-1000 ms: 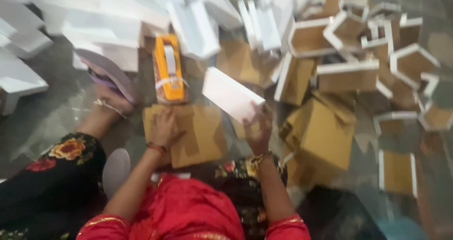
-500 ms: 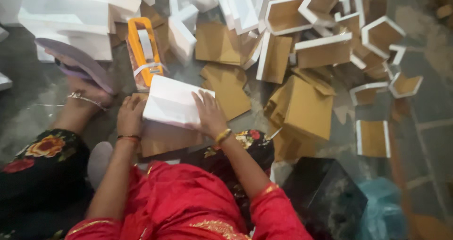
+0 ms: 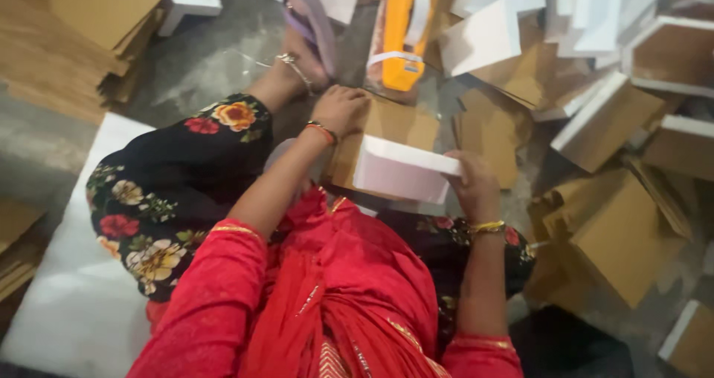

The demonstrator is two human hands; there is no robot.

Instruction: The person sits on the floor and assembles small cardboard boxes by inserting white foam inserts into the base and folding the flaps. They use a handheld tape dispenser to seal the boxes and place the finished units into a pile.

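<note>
Hands at work on a white sheet (image 3: 398, 176), long axis running nine to three: right hand (image 3: 473, 188) grips its three-o'clock end, left hand (image 3: 341, 109) presses brown cardboard (image 3: 398, 125) at eleven

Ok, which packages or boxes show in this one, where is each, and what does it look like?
White box piece: centre, held between left hand and right hand; flat, folded edge.
Brown cardboard sheet: under it, on the floor.
Orange tape dispenser: top centre.
Finished boxes: right; brown with white rims.
Brown sheet stack: top left.
No labels, signs or screens.
</note>
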